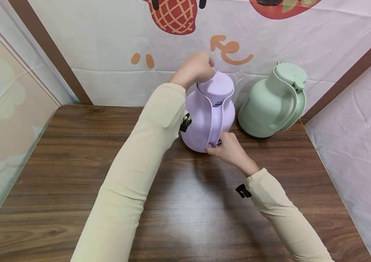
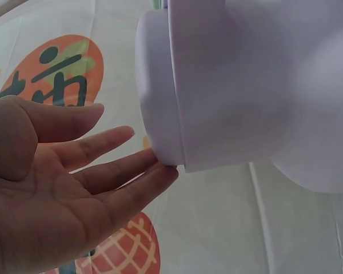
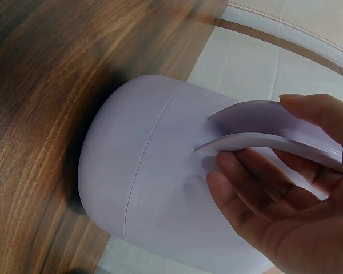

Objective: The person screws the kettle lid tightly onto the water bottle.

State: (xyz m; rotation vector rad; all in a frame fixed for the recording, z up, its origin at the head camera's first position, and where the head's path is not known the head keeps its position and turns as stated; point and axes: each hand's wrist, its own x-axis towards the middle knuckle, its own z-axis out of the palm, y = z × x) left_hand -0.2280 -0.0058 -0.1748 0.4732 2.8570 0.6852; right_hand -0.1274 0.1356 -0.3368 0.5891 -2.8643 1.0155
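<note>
The character part 市 can be read on the wall cloth's orange print; the small label on the purple jug cannot be deciphered.

There are two jugs, two hands, one table and, seemingly, two black clips.

Smooth plastic lilac jug, glossy wood-grain tabletop, creased cloth backdrop.

L sleeve: long, snug, cream, creased mid-arm, boxy bulge nr cuff. R sleeve: same colour, faint fine ribbing. L blk gadget has 1 yellow-green spot; R blk gadget small, details unclear.
</note>
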